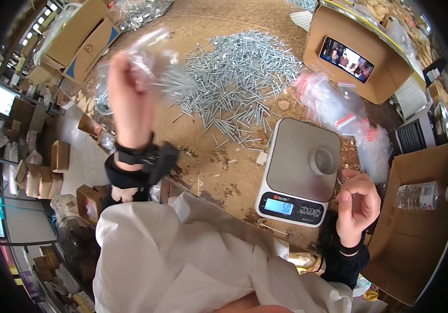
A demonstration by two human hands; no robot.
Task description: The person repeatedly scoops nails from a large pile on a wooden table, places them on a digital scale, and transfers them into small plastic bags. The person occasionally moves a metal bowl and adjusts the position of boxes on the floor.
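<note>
My left hand (129, 99), blurred by motion, is raised at the left of the wooden table. It grips a clear plastic bag (153, 57) with silvery pieces showing through its lower part. To the right of that bag spreads a big pile of thin silvery screws or nails (239, 73). My right hand (358, 203) hovers beside the right edge of a digital scale (297, 156). Its fingers are loosely curled and apart from the thumb, and nothing shows between them. A small round cup (324, 161) stands on the scale's metal plate. The scale's display is lit.
Clear zip bags with red strips (338, 107) lie behind the scale to the right. A phone (346, 59) leans inside an open cardboard box (391, 78). Another box (417, 235) at the right holds a plastic bottle (423, 196). More cardboard boxes (85, 39) stand far left.
</note>
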